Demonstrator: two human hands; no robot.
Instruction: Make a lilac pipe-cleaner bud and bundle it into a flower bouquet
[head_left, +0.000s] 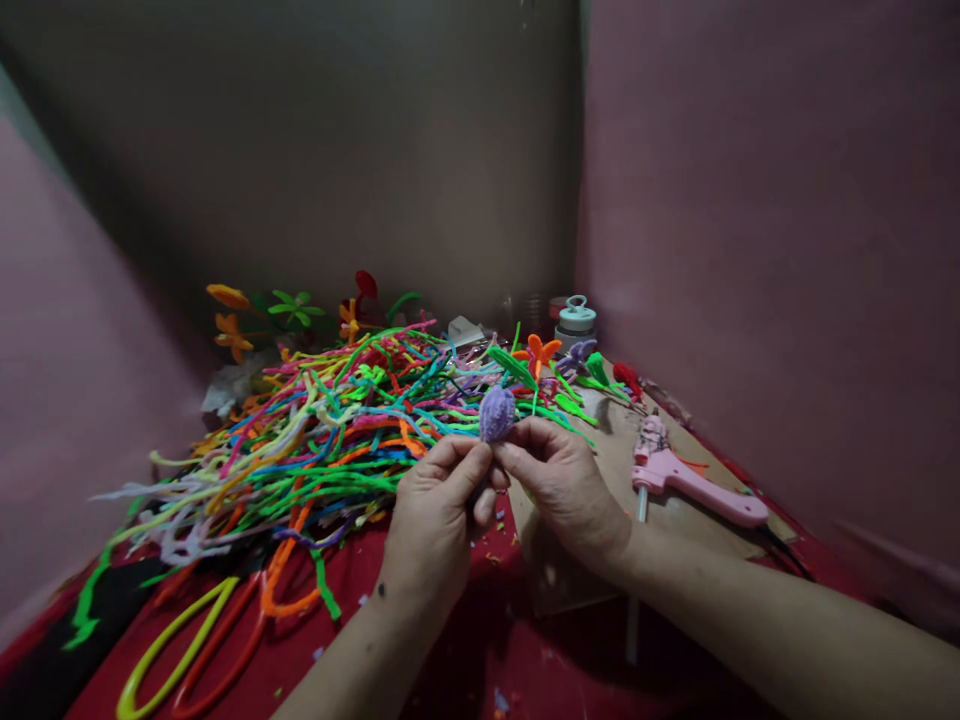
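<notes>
My left hand (pixel 433 510) and my right hand (pixel 564 486) meet in the middle of the view, fingers pinched together. Between them they hold up a small purple pipe-cleaner bud (pixel 496 413), a fuzzy oval wound from chenille stem. Both thumbs and forefingers press at its base. Just behind the hands spreads a big heap of multicoloured pipe cleaners (pixel 315 440) on a red cloth (pixel 480 650).
A pink glue gun (pixel 690 482) lies on a brown board (pixel 615 450) to the right. Finished pipe-cleaner flowers (pixel 537 352) and leaves lie at the back, with a small lidded jar (pixel 576 320). Pink walls close in on the left and the right.
</notes>
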